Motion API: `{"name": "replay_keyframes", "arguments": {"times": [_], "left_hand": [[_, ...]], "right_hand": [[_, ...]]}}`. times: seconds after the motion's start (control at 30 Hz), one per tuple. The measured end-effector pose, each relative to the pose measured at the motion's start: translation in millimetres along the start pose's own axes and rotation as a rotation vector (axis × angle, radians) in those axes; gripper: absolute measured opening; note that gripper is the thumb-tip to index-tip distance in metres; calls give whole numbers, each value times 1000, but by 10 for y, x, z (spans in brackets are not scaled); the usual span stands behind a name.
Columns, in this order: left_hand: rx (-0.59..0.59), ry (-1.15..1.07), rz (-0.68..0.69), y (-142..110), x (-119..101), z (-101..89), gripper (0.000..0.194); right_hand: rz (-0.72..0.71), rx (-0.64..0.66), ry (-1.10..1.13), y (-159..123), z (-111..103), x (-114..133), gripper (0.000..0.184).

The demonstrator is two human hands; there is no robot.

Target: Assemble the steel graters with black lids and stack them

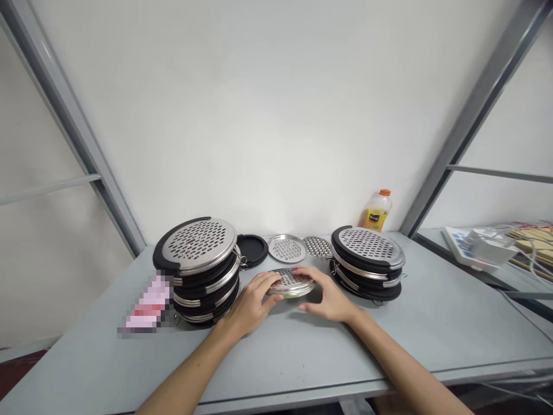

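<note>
In the middle of the table, a round metal grater (pixel 290 281) with a slotted top sits between my hands, what seems to be several discs stacked together. My left hand (pixel 254 302) grips its left edge, fingers on top and thumb at the near side. Curled round the right edge is my right hand (pixel 330 295), fingertips on the rim and thumb at the front. A bit of yellow-green shows under the grater's near rim. Just behind lie a loose grater disc (pixel 287 249), a coarser grater disc (pixel 317 247) and a black round tray (pixel 252 250).
A tall stack of black-rimmed round graters (pixel 201 248) stands left, a shorter stack (pixel 367 245) right. Behind the right one is an orange-capped bottle (pixel 378 213). A blurred pink item (pixel 149 305) lies far left. Beyond the right frame post sit a power strip (pixel 469 248) and cables.
</note>
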State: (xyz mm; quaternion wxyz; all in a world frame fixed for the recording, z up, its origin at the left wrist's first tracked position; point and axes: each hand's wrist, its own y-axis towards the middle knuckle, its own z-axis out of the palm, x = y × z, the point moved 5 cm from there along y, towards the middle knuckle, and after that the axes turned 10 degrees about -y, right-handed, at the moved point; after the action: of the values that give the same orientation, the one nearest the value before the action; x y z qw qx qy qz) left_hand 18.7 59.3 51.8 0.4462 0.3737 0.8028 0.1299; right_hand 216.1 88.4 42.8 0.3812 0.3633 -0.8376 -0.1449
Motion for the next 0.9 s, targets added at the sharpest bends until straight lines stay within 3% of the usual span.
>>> {"name": "replay_keyframes", "arguments": {"times": [0.13,0.27,0.33,0.43,0.53,0.67,0.77,0.9], "left_hand": [[59,-42,57,17,-59,5,46],[66,-73,110,26,-89,14,40],[6,-163,81,26,-79,2,35],[-146,-382,-76,23,-11,-14,31],[-260,-581,-188,29,55,-5,32],[-263,-690,-212,77,110,7,39],[-269,-617,-219,74,145,-25,39],[-297,-170,-113,9,46,-127,59]], "right_hand": [[-75,-75,-174,-11,-22,-56,32],[-145,-104,-244,-18,-36,-40,30],[-100,-183,-237,-16,-84,-28,32],[90,-323,-158,-15,-146,-72,46],[221,-226,46,12,-32,-130,54],[222,-57,284,59,116,-111,37],[205,-80,249,68,37,-103,28],[24,-211,-88,25,-159,-62,32]]}}
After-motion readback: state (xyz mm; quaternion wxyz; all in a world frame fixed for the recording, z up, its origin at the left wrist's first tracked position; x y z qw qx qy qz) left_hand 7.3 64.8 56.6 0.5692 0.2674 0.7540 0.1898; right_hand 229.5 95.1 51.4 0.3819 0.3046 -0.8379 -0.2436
